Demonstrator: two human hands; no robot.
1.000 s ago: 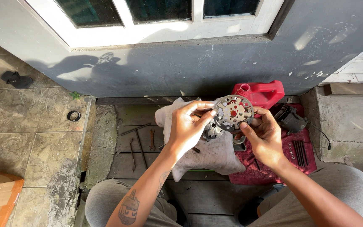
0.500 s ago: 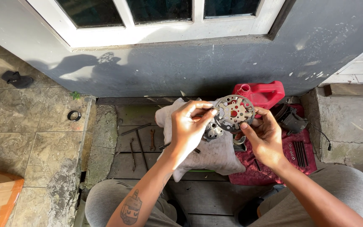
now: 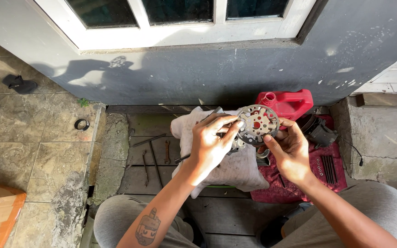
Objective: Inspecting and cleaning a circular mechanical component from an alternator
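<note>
The one package in view is a red plastic jug (image 3: 286, 103), squat and boxy with a moulded handle and an open round neck at its left end. It stands against the grey wall, just beyond the grip of both hands and a little toward the right hand's side. No labels, signs or screens are visible anywhere else.

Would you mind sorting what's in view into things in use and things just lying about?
In use: round perforated metal disc, held by left hand and right hand; white cloth.
Lying about: red jug, wrench, black ring.
</note>
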